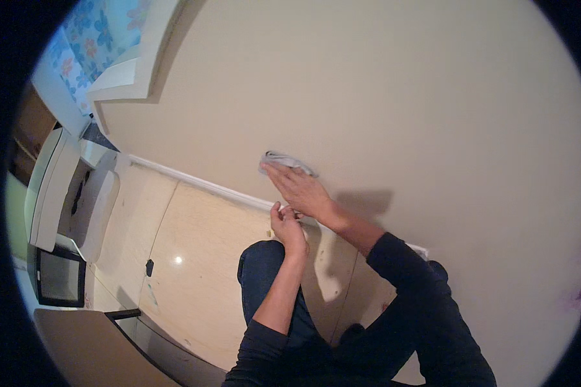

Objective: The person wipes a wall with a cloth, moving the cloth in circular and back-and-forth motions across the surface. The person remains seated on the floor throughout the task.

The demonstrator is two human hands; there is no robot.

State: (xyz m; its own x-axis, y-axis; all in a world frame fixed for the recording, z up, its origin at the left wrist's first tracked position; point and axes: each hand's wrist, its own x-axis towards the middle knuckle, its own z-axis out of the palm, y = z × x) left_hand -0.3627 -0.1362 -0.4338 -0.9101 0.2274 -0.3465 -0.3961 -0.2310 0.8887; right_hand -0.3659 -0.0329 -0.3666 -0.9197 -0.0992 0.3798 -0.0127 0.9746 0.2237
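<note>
A pale grey cloth [290, 160] lies bunched against the beige wall [392, 96]. My right hand [304, 192] presses it there with extended fingers, the palm partly hidden from view. Just below, my left hand [289, 230] is held palm up with its fingers loosely bent and apart, and nothing shows in it. It hovers by the white baseboard [208, 185], above my bent knee; whether it touches the baseboard I cannot tell.
Pale floor tiles [198, 246] bear a small dark object [149, 267]. At the left stand white furniture [58, 193] and a black-framed item [60, 278]. A brown panel [92, 343] fills the lower left. A white window ledge [126, 92] juts out beside a floral curtain [94, 38].
</note>
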